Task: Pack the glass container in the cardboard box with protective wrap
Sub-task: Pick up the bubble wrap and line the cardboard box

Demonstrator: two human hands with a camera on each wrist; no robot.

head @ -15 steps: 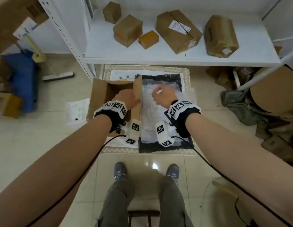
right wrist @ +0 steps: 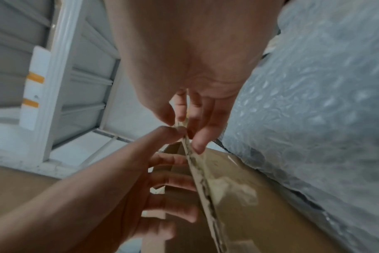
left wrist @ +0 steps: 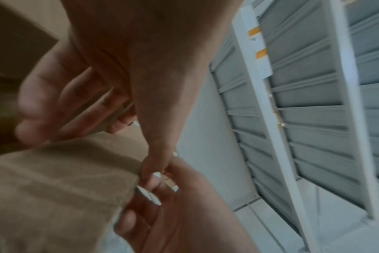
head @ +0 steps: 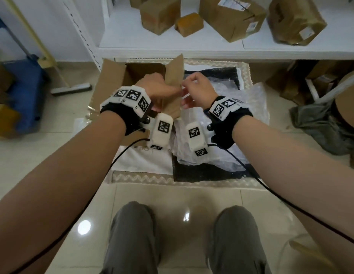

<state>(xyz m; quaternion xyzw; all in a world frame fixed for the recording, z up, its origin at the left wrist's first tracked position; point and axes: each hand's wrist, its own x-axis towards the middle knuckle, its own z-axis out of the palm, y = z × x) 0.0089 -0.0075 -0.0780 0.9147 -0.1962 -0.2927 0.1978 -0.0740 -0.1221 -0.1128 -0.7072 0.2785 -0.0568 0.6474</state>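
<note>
An open cardboard box (head: pixel 116 76) stands on the floor mat with its flaps up. My left hand (head: pixel 162 89) grips the box's right flap (head: pixel 173 72), fingers behind it and thumb at its top edge. My right hand (head: pixel 198 89) pinches a pale strip of tape (right wrist: pixel 182 124) at that same edge, touching the left thumb. The flap (right wrist: pixel 238 196) shows torn tape residue along its rim. Crumpled bubble wrap (head: pixel 221 155) lies right of the box, under my right wrist. No glass container is plainly in view.
A low white shelf (head: pixel 172 50) with several cardboard parcels runs just behind the box, its upright post (head: pixel 81 32) at the left. A broom (head: pixel 71 89) and blue bag (head: pixel 26 91) lie left, grey cloth (head: pixel 320 127) right. My knees (head: pixel 132 234) are below.
My right hand has shifted left to the flap's top edge and now meets the left thumb there. The left hand keeps its hold on the flap. My head has leaned closer.
</note>
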